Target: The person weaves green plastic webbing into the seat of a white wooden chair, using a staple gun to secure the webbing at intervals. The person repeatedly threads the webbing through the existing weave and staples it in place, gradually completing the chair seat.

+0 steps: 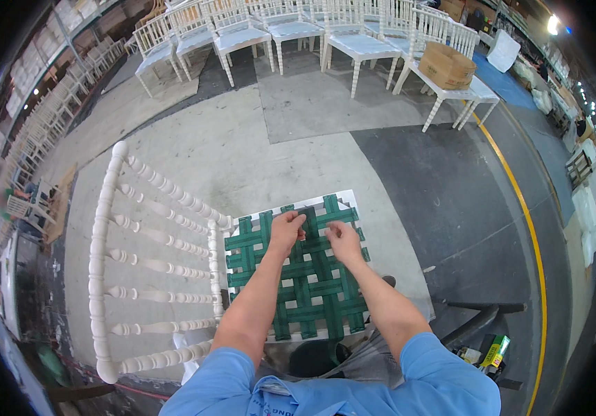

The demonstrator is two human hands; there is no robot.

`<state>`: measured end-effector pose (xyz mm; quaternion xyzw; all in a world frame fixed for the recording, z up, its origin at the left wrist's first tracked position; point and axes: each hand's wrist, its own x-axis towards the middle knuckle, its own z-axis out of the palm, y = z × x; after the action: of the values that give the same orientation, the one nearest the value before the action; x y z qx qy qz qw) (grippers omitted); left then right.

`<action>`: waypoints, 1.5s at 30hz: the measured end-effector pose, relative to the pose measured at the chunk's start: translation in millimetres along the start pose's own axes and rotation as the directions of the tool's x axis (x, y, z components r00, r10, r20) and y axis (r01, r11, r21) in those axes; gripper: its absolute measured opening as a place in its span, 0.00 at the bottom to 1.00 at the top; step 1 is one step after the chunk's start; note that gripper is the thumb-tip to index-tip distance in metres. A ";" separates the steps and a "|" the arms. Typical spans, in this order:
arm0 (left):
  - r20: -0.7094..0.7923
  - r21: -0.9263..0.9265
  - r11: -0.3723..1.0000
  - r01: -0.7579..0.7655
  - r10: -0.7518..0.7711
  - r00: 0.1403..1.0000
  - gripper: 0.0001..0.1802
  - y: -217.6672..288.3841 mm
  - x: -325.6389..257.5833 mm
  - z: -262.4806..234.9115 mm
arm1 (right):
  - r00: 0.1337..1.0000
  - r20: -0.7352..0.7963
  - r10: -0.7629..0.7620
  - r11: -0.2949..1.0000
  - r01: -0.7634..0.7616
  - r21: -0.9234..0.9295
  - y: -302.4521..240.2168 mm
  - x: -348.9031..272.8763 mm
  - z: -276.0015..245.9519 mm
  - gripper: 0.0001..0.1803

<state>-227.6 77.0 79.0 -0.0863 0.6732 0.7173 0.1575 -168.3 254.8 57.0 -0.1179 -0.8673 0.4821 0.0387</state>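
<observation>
Blue shirt (443,367) shoulders bulked closest, forearms stretched over green webbing (325,287) woven across the seat of a white chair (97,277). Its spindled back stood to the person's left. Both hands worked above the far part of that seat, the webbing directly beneath them and spreading back toward the person. The left hand (288,230) had its fingers bent beside a dark strap; the right (344,240) curled just beside it. Whether either gripped a strap, I couldn't tell.
</observation>
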 end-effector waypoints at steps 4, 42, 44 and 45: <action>0.039 -0.126 0.987 0.097 -0.092 0.995 0.08 0.3 -4.9 7.1 | 0.983 -0.108 -0.147 0.956 0.169 0.240 -21.9 15.3 -5.9 0.13; 0.089 0.829 0.393 -0.399 0.611 0.787 0.20 -49.0 -2.0 22.0 | 0.993 0.080 -0.086 0.924 0.109 -0.366 -16.0 125.8 43.4 0.05; 0.119 0.848 0.355 -0.393 0.597 0.794 0.23 -52.0 5.0 24.0 | 0.996 0.065 -0.069 0.922 0.089 -0.376 -15.8 125.2 48.3 0.05; 0.134 0.852 0.342 -0.396 0.588 0.798 0.24 -53.3 9.3 23.7 | 0.997 0.059 -0.059 0.925 0.077 -0.372 -17.1 123.4 50.8 0.05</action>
<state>-215.9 103.9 27.7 0.1394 0.9387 0.2943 -0.1132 -299.9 233.9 38.7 -0.0819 -0.9475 0.3089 0.0120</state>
